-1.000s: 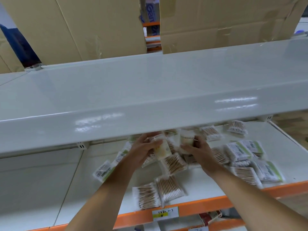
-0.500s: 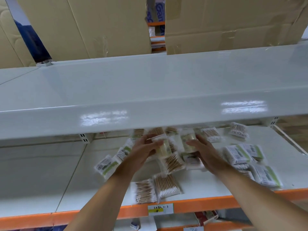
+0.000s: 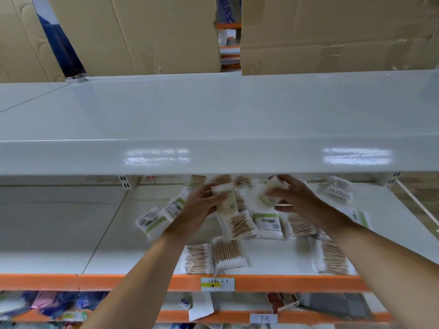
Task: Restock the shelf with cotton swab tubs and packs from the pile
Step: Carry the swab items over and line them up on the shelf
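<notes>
Both my arms reach under the upper white shelf (image 3: 213, 157) into the lower shelf (image 3: 71, 245). My left hand (image 3: 199, 207) grips a tall clear cotton swab tub (image 3: 225, 200), held upright. My right hand (image 3: 297, 198) holds a second tub (image 3: 270, 192), tilted with its lid toward the upper right. Below and around them lies a loose pile of flat swab packs (image 3: 240, 226), some face up showing wooden sticks, some showing green and white labels (image 3: 267, 220). The back of the pile is hidden by the upper shelf.
The lower shelf has an orange front edge (image 3: 95, 281) with a price tag (image 3: 217, 284). Its left part is bare white board. Cardboard boxes (image 3: 142, 32) stand behind the upper shelf. A further shelf below holds mixed goods (image 3: 47, 305).
Both hands have lifted their tubs up and slightly apart from the pile. The right hand's tub is now tilted. The camera view has shifted a little downward.
</notes>
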Demonstrator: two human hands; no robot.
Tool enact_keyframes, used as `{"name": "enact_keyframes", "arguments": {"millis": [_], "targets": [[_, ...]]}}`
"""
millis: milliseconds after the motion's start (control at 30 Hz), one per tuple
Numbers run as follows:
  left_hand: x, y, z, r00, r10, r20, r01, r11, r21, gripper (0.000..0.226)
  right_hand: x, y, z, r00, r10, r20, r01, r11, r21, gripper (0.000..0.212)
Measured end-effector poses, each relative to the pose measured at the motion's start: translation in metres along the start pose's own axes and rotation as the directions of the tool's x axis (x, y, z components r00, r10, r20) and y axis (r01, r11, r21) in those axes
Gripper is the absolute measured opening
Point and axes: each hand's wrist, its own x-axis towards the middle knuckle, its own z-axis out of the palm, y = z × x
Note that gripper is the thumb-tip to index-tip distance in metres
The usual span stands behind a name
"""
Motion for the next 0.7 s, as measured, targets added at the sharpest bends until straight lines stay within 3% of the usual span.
{"name": "enact_keyframes", "arguments": {"millis": [233, 700], "targets": [[-0.007, 0.010, 0.007, 0.996, 0.025, -0.091, -0.017, 0.996, 0.085, 0.049, 0.015, -0.012, 0.022, 0.999, 0.040, 0.026, -0.037, 0.996, -0.085, 0.057], [-0.042, 0.027, -0.014, 0.957, 0.173, -0.233, -0.071, 0.918, 0.389, 0.021, 0.026, -0.029, 0.078, 0.987, 0.013, 0.159, 0.037, 0.950, -0.311, 0.023]]}}
